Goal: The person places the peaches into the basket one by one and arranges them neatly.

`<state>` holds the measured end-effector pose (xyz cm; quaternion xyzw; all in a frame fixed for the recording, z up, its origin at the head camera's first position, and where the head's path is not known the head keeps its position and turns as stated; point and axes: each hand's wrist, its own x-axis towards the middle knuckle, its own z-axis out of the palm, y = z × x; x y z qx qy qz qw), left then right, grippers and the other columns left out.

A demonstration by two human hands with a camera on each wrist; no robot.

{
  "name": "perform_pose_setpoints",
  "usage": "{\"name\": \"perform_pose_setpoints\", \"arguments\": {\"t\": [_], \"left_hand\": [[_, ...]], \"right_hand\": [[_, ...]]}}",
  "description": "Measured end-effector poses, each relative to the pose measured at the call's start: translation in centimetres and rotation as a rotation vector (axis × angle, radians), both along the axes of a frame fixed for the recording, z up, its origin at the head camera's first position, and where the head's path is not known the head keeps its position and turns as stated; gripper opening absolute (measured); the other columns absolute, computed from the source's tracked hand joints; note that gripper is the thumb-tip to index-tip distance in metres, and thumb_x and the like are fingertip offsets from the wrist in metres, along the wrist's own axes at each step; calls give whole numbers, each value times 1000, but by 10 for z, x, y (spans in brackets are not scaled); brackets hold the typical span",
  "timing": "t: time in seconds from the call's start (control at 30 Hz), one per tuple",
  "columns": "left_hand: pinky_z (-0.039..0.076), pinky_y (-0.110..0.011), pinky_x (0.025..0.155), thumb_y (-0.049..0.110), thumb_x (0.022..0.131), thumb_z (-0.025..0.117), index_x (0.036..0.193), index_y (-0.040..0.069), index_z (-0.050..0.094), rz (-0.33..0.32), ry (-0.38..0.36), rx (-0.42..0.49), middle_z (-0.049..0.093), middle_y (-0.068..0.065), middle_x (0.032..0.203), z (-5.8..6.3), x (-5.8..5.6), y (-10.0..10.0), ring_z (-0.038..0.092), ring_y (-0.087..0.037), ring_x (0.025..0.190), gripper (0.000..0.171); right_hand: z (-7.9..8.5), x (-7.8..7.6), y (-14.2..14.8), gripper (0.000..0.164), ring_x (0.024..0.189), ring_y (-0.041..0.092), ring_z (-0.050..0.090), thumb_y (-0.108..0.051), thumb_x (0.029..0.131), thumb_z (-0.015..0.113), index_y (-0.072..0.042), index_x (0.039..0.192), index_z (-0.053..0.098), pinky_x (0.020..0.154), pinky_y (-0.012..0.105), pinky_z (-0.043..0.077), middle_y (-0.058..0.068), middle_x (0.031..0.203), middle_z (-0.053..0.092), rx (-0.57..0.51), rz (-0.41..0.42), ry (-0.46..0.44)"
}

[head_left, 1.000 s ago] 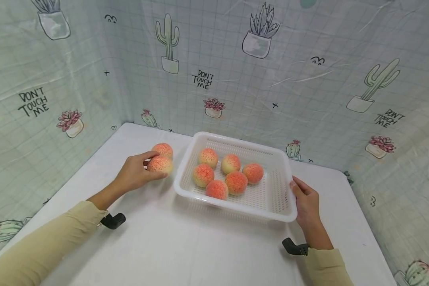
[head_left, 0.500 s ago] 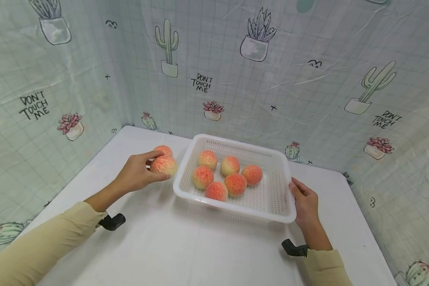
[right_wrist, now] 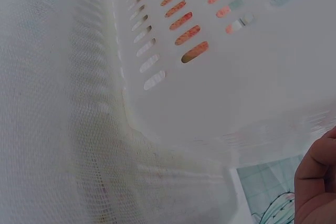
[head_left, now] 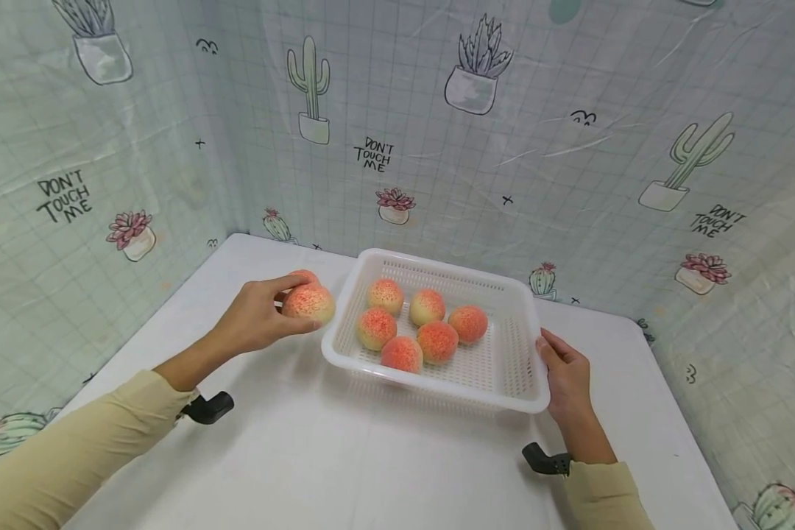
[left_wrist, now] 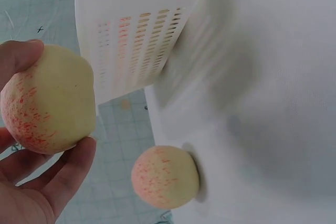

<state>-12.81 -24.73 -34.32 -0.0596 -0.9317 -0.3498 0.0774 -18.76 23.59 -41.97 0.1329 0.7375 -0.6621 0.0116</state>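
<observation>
My left hand (head_left: 255, 316) grips a peach (head_left: 310, 305), yellow with red speckles, between thumb and fingers. In the left wrist view that held peach (left_wrist: 50, 100) hangs above the table, beside the basket's slotted wall. A second peach (head_left: 305, 277) rests on the table behind it, partly hidden in the head view but plain in the left wrist view. Several peaches (head_left: 437, 340) lie in the left and middle part of a white plastic basket (head_left: 430, 381). At the basket's right rim my right hand (head_left: 567, 374) holds on, thumb over the edge and fingers outside.
A white cloth (head_left: 344, 471) covers the table. Curtains printed with cacti (head_left: 437, 169) close in the back and both sides. The basket stands near the back edge of the table.
The left hand has moved the gripped peach slightly right and up, toward the basket's left rim, covering more of the peach behind. The right hand stays at the rim.
</observation>
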Motion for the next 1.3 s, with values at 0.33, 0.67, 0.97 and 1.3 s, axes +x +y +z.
{"name": "perform_pose_setpoints", "arguments": {"t": [0.33, 0.67, 0.97, 1.3], "left_hand": [[62, -34, 79, 35, 80, 91, 137, 14, 65, -46, -24, 0, 72, -13, 127, 8, 1, 11, 72, -32, 108, 66], [65, -40, 85, 30, 78, 93, 139, 10, 65, -103, -40, 27, 65, -11, 130, 13, 0, 27, 70, -31, 110, 70], [65, -39, 87, 28, 75, 95, 137, 8, 67, -169, -27, 39, 64, -9, 114, 14, -6, 43, 72, -27, 103, 71], [65, -36, 85, 27, 75, 92, 136, 11, 68, -273, -32, 47, 74, -5, 125, 17, -17, 66, 73, -23, 104, 68]], "right_hand": [[0, 1, 0, 55, 102, -4, 67, -43, 106, 59, -20, 155, 51, 84, 15, 61, -10, 134, 60, 0, 2, -4], [0, -1, -1, 53, 104, -2, 68, -41, 105, 61, -19, 153, 53, 85, 16, 61, -5, 140, 60, -11, -10, 0], [-2, -2, -1, 52, 102, -1, 66, -39, 106, 59, -16, 153, 53, 83, 13, 60, -8, 132, 61, 0, -16, 10], [-2, -1, -1, 55, 103, -2, 66, -41, 106, 60, -17, 154, 52, 83, 14, 61, -4, 142, 59, -12, -16, 4]]}}
